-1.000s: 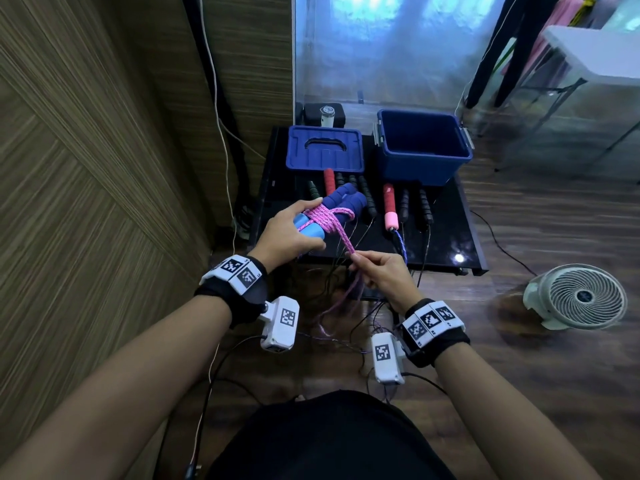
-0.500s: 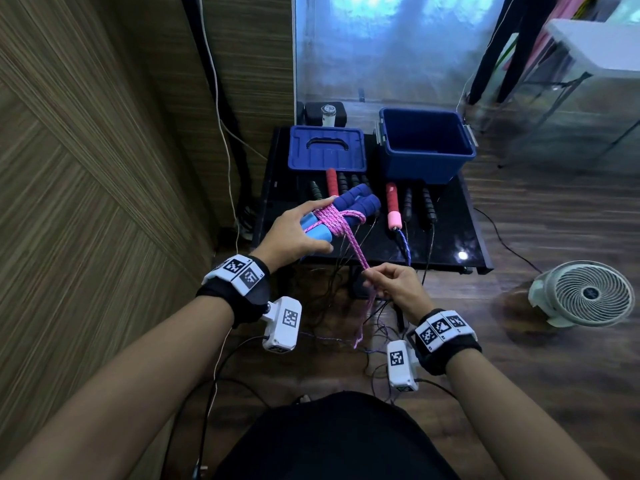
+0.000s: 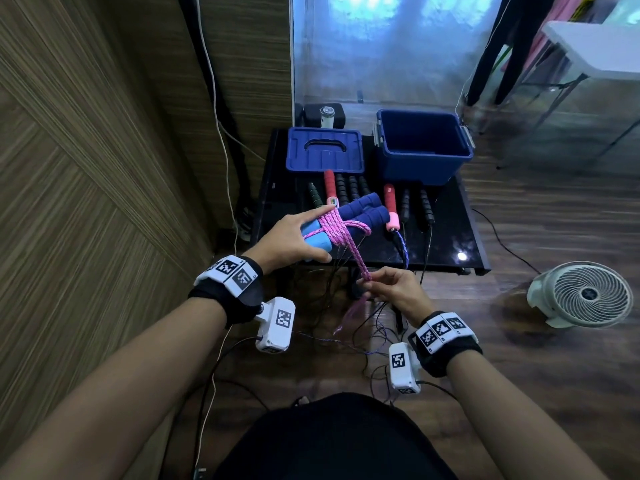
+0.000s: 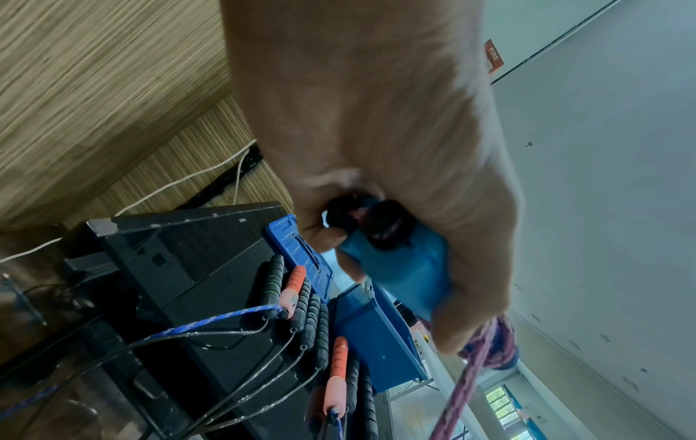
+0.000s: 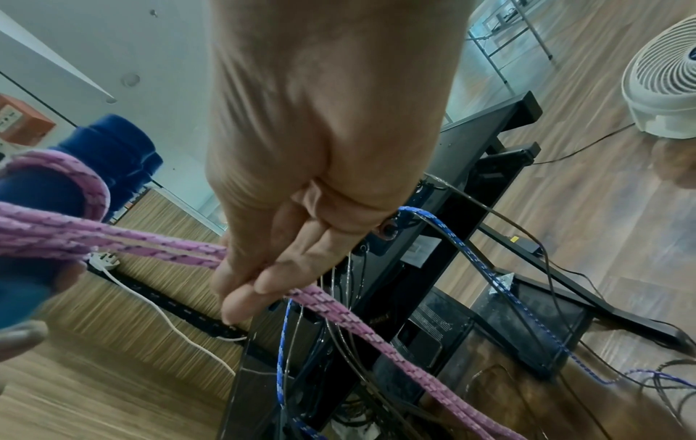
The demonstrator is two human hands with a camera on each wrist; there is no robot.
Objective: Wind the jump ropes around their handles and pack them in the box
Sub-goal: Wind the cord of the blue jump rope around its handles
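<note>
Our left hand (image 3: 291,237) grips the blue handles (image 3: 360,216); our right hand (image 3: 391,289), below them, pinches the pink rope (image 3: 356,258). Slack tension could loosen the coils

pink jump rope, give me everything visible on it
The pink jump rope is a braided, woven-looking cord, pink with darker flecks. Several turns are wound around the paired blue handles, which look foam-covered with lighter blue ends. The left hand grips the handles, held above the black table's front edge. A doubled strand runs taut from the wraps to the right hand, which pinches it; the rest hangs loose below toward the floor.
</note>
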